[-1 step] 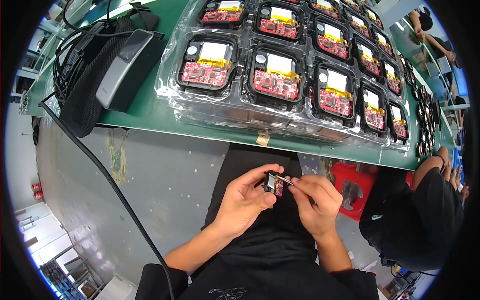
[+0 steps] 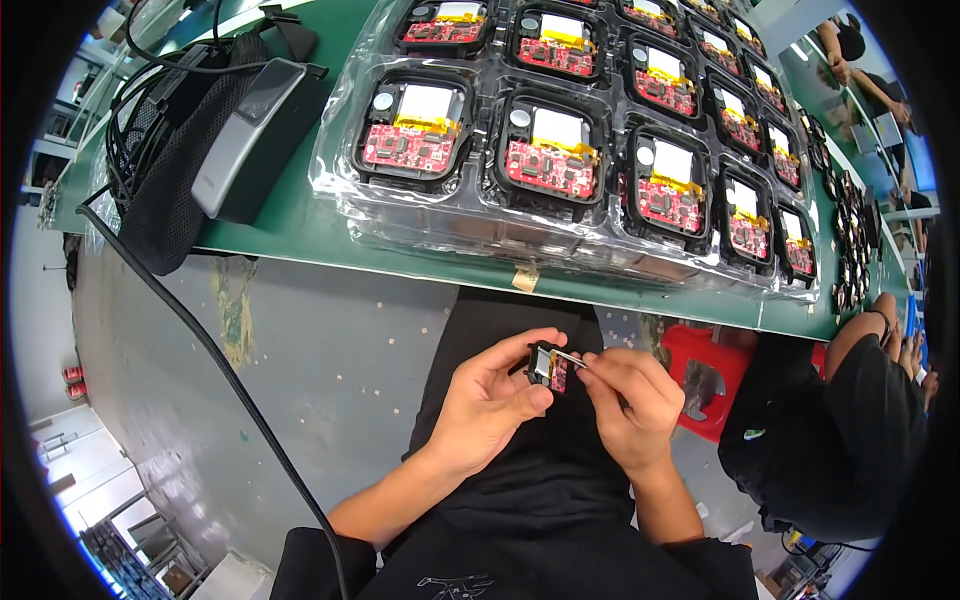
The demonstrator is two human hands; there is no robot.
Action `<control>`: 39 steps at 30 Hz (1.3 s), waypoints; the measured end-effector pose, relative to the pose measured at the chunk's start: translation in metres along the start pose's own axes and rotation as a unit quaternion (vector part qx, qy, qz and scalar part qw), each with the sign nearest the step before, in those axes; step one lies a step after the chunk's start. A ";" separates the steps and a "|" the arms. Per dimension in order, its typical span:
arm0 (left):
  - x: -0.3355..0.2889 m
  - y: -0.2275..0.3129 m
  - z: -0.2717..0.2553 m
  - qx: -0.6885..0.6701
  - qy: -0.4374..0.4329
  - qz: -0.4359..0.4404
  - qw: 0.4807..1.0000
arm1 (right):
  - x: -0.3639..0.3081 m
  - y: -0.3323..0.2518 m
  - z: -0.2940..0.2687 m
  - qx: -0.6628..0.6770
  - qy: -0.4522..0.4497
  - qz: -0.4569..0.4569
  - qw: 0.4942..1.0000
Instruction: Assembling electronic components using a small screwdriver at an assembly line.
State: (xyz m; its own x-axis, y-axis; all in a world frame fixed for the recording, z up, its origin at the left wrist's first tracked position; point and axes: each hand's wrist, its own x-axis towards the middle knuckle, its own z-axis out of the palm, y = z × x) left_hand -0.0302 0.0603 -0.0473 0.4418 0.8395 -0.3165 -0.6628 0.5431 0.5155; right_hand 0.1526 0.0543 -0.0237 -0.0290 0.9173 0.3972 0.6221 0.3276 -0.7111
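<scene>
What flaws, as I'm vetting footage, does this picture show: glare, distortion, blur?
Head view: fisheye bending near the rim; head view: glare on the clear plastic tray; head view: no obvious blur on left hand, held device too small for fine detail.

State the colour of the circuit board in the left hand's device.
The circuit board is red, seen in the head view.

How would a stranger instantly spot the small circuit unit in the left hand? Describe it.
Find the green table bearing a clear plastic tray. Below the table's near edge, over black clothing, the left hand holds the black-framed unit. Unlike similar units in the tray, it is handheld, the right hand holding a thin tool to it.
</scene>
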 end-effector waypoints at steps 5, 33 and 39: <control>-0.001 0.002 0.004 0.035 0.026 0.000 0.999 | 0.000 0.001 -0.001 -0.077 0.002 -0.055 0.995; 0.001 -0.007 0.016 0.103 0.063 0.050 0.991 | -0.013 0.004 0.003 -0.090 0.033 -0.055 0.994; -0.002 -0.002 0.016 0.113 0.029 0.101 0.988 | -0.001 0.001 -0.016 -0.009 -0.036 -0.015 0.999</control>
State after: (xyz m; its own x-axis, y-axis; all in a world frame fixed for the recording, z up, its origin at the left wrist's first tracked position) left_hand -0.0204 0.0577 -0.0353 0.2746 0.9335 -0.2305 -0.5797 0.3520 0.7349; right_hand 0.1658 0.0499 -0.0148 -0.1034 0.9212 0.3751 0.6335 0.3517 -0.6892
